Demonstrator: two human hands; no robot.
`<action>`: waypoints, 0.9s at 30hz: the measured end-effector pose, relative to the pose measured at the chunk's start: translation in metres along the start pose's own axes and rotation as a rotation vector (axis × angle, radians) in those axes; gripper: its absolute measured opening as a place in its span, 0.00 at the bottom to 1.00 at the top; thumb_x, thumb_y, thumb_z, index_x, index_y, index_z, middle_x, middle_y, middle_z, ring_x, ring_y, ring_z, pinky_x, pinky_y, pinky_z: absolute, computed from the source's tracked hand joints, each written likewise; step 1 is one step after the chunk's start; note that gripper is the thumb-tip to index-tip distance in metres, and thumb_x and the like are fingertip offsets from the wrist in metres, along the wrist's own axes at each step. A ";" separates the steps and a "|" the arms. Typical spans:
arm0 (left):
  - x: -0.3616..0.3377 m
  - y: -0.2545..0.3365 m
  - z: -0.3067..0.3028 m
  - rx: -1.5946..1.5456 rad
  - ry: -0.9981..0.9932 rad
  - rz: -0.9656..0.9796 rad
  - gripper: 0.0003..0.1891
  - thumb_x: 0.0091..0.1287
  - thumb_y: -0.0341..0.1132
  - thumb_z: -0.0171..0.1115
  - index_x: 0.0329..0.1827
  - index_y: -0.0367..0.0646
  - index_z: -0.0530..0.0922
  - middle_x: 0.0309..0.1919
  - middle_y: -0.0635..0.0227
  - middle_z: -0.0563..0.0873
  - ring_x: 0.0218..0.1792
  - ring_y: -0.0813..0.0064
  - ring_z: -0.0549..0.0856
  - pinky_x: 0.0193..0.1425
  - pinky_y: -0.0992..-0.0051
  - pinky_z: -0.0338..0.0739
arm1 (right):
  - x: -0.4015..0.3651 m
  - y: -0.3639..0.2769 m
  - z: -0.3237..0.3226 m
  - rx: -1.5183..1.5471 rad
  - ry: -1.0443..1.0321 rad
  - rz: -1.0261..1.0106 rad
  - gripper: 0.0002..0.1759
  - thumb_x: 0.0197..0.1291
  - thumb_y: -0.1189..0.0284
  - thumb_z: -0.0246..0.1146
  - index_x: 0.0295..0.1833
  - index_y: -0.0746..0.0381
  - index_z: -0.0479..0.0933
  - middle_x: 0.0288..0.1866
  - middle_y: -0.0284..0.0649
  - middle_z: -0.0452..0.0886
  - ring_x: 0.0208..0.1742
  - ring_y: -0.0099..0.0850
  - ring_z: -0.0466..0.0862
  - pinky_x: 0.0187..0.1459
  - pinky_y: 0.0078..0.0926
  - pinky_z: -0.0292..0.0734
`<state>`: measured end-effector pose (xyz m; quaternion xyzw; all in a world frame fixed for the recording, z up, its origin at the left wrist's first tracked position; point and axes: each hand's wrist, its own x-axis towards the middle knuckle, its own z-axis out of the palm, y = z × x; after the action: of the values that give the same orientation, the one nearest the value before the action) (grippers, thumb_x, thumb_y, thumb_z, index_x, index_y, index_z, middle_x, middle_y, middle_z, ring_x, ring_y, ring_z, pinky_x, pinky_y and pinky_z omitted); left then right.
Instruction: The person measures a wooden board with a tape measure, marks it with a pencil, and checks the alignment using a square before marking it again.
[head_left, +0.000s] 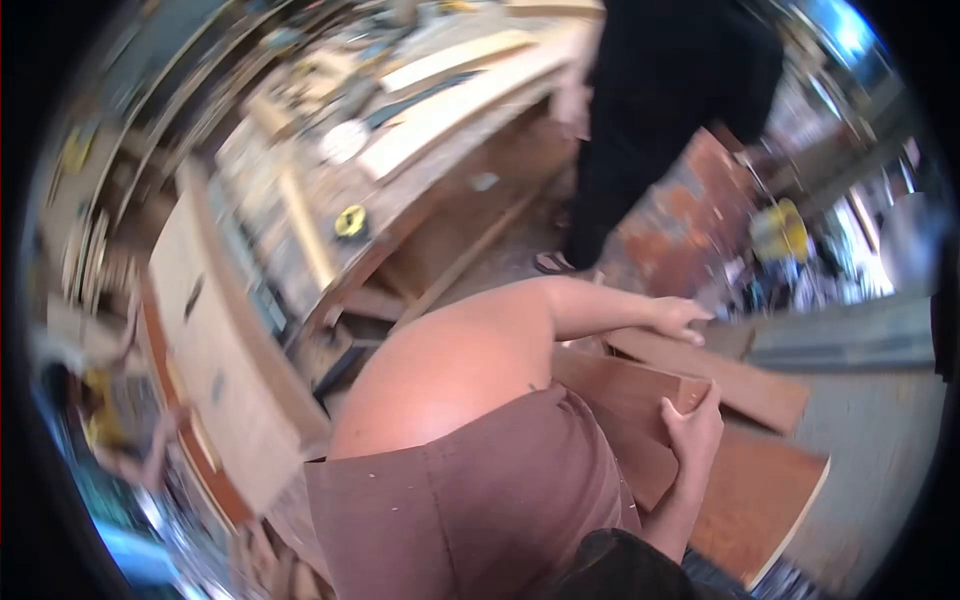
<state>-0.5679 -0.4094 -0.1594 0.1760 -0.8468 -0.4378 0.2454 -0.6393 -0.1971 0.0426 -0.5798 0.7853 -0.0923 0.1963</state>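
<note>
My left arm, in a brown sleeve, reaches across to my left hand [682, 318], whose fingers are stretched out and somewhat apart with nothing visible in them. Below it, my right hand [695, 430] grips the end of a reddish-brown wooden board [625, 400], thumb on the near side and fingers around the far edge. A second brown panel [755, 495] lies beneath my right hand and forearm. Just past my left hand, a narrower wooden plank [720, 375] lies at an angle. My sleeve hides part of the gripped board.
A workbench [420, 215] carries wood strips, a yellow tape measure [350, 222] and tools. A person in black clothes [660, 110] stands beside it. At left, another person [110, 420] has hands at a large wooden panel [225, 340]. A yellow container [780, 230] stands at right.
</note>
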 end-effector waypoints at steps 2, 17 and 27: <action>-0.112 -0.001 -0.039 0.080 0.138 -0.288 0.35 0.65 0.56 0.65 0.65 0.35 0.77 0.60 0.46 0.82 0.62 0.49 0.81 0.67 0.59 0.75 | 0.017 0.002 0.014 -0.061 0.061 -0.084 0.42 0.47 0.59 0.77 0.65 0.63 0.66 0.51 0.59 0.84 0.53 0.59 0.83 0.54 0.51 0.79; -0.284 0.029 0.000 -0.048 -0.285 -0.846 0.36 0.65 0.63 0.65 0.61 0.37 0.82 0.59 0.51 0.84 0.61 0.51 0.82 0.65 0.54 0.74 | 0.088 0.072 0.036 -0.019 0.044 -0.211 0.46 0.59 0.57 0.70 0.72 0.74 0.60 0.66 0.63 0.75 0.66 0.54 0.77 0.65 0.43 0.72; -0.251 0.099 -0.004 -0.122 -0.539 -1.040 0.45 0.66 0.65 0.63 0.78 0.44 0.66 0.76 0.54 0.69 0.75 0.54 0.68 0.78 0.53 0.59 | 0.002 0.157 0.011 0.320 -0.031 -0.018 0.34 0.60 0.68 0.69 0.66 0.74 0.66 0.58 0.56 0.78 0.52 0.47 0.83 0.46 0.48 0.83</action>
<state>-0.3684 -0.2284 -0.1414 0.4362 -0.6552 -0.5777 -0.2160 -0.7721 -0.1497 -0.0261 -0.5496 0.7521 -0.2090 0.2976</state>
